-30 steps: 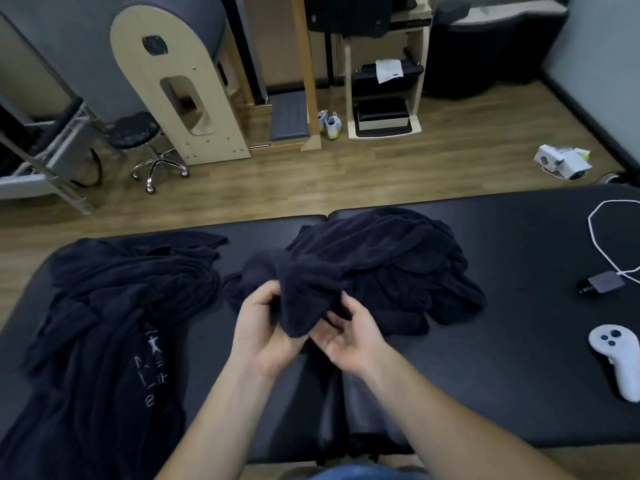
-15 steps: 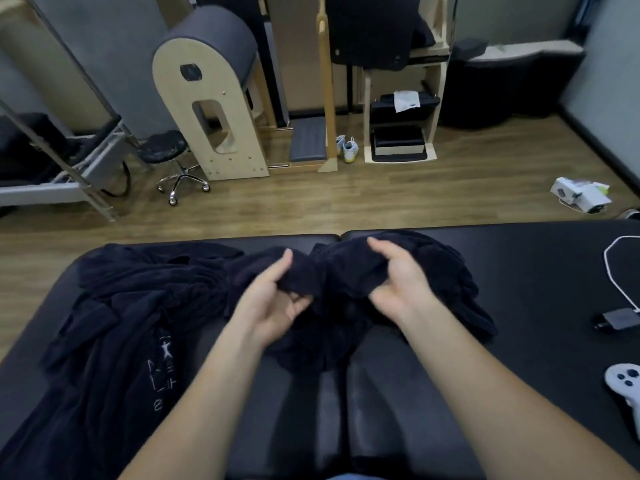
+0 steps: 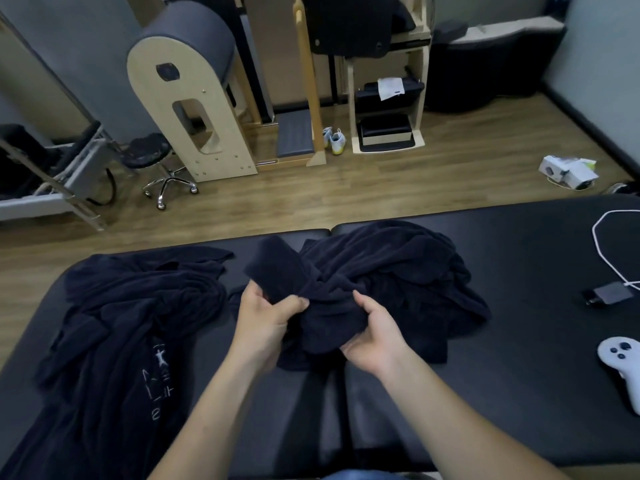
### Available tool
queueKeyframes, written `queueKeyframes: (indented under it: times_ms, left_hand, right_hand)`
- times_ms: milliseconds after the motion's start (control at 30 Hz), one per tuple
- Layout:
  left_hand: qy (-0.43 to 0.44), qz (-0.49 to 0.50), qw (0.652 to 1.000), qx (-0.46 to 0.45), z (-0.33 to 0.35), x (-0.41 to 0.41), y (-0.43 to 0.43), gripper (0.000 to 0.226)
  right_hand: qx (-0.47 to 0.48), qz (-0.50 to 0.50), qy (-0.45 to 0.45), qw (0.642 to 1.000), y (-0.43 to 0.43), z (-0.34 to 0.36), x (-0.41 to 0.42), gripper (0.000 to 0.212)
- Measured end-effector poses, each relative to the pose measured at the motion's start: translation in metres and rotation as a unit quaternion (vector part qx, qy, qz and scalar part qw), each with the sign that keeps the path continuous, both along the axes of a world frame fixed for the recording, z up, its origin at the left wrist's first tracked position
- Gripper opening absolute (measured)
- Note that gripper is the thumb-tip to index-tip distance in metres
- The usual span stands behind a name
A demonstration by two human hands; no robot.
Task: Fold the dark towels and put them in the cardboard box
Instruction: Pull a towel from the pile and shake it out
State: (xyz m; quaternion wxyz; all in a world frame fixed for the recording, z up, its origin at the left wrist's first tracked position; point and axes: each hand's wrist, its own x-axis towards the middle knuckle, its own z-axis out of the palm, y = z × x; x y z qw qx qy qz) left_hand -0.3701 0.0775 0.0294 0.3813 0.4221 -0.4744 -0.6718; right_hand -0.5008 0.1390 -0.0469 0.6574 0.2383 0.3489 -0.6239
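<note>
A crumpled dark towel (image 3: 391, 271) lies in a heap on the middle of the black padded table (image 3: 519, 393). My left hand (image 3: 266, 317) pinches a raised fold of it between thumb and fingers. My right hand (image 3: 374, 334) grips the bunched near part of the same towel from the right. A second dark towel (image 3: 131, 327) with pale lettering sprawls on the left end of the table and hangs over the near edge. No cardboard box is in view.
A white controller (image 3: 623, 365), a small dark adapter (image 3: 606, 294) and a white cable (image 3: 602, 251) lie on the table's right end. Beyond the table are wooden floor, a wheeled stool (image 3: 156, 161), a wooden barrel frame (image 3: 194, 98) and small white boxes (image 3: 568, 169).
My hands came back toward me and lower on the towel heap; the right hand dropped from the top of the heap to its near side, and the left hand now pinches an upright fold.
</note>
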Motion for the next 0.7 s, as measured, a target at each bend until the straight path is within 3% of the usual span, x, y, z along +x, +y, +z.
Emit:
queueKeyframes:
  times_ms: [167, 300, 400, 500, 633, 700]
  left_hand:
    - [0.156, -0.012, 0.986, 0.049, 0.018, 0.027, -0.008, 0.056]
    - [0.247, 0.058, 0.967, 0.037, 0.036, 0.078, -0.033, 0.065]
    - [0.29, 0.119, 0.949, 0.029, 0.037, 0.101, -0.052, 0.059]
    - [0.23, 0.141, 0.959, 0.082, 0.021, 0.09, -0.053, 0.015]
    - [0.095, 0.106, 0.976, 0.162, -0.001, 0.072, -0.054, 0.066]
    - [0.083, 0.149, 0.976, 0.138, -0.011, 0.08, -0.06, 0.058]
  right_hand:
    - [0.08, -0.097, 0.018, 0.992, 0.003, -0.055, -0.038, 0.026]
    - [0.144, -0.235, 0.013, 0.961, 0.023, -0.074, -0.09, 0.047]
    - [0.18, -0.307, -0.016, 0.935, 0.028, -0.071, -0.116, 0.042]
    - [0.072, -0.265, 0.025, 0.961, 0.013, -0.023, -0.106, 0.027]
    - [-0.051, -0.098, 0.155, 0.982, 0.007, 0.046, -0.088, 0.066]
    - [-0.062, -0.076, 0.182, 0.978, 0.012, 0.058, -0.093, 0.067]
